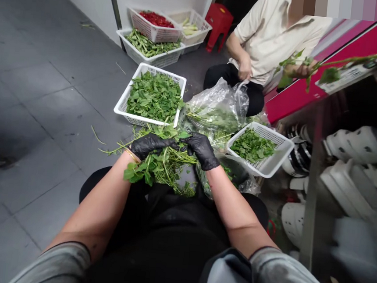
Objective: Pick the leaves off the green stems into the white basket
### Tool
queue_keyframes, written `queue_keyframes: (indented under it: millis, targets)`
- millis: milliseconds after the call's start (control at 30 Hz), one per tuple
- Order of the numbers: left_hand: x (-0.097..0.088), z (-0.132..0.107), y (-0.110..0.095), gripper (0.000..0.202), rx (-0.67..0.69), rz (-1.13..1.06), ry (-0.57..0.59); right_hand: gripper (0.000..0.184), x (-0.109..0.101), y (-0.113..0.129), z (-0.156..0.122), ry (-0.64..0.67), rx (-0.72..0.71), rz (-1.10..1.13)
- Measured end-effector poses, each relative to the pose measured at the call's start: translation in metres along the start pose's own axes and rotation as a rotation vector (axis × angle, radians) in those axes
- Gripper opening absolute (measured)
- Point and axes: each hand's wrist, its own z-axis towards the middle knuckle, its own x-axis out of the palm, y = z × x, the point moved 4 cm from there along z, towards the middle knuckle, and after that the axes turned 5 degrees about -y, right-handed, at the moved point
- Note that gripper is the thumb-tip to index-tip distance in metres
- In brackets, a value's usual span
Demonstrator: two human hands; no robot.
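Note:
Both of my hands wear black gloves and meet over my lap. My left hand [150, 146] is closed around leafy green stems [155, 167], whose long ends stick out to the left and hang below. Fingers of my right hand [203, 150] are pinched at the same greens, close to my left fingertips. More loose stems lie in a heap beneath my hands. Just beyond stands a white basket [137, 119] full of picked leaves [154, 95]. To the right, a smaller white basket [281, 157] holds more leaves [253, 146].
A clear plastic bag [218, 98] of greens lies ahead. Opposite sits a person in a cream shirt [273, 39], holding a leafy stem. Baskets of red chillies [156, 19] and cut green vegetables [149, 44] stand by the wall, near a red stool [218, 23]. A shoe rack [311, 192] is at right.

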Motion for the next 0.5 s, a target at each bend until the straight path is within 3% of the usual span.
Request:
queue_keyframes:
  millis: [67, 200, 267, 400, 500]
  targets:
    - [0.007, -0.006, -0.003, 0.024, -0.046, 0.014, 0.052, 0.022, -0.003, -0.003, -0.002, -0.042, -0.024, -0.005]
    - [0.004, -0.010, -0.004, 0.030, -0.087, -0.075, -0.047, 0.020, -0.006, -0.006, -0.007, -0.043, -0.050, -0.046]
    - [0.001, -0.009, -0.002, 0.029, -0.059, -0.011, -0.007, 0.023, -0.005, -0.003, -0.009, -0.023, -0.050, -0.090]
    - [-0.002, -0.005, 0.001, 0.020, 0.018, 0.066, 0.099, 0.036, 0.001, 0.012, -0.010, 0.135, -0.100, -0.335]
    - [-0.002, -0.003, 0.004, 0.013, 0.043, 0.065, 0.105, 0.022, 0.003, 0.020, -0.009, 0.300, -0.229, -0.563]
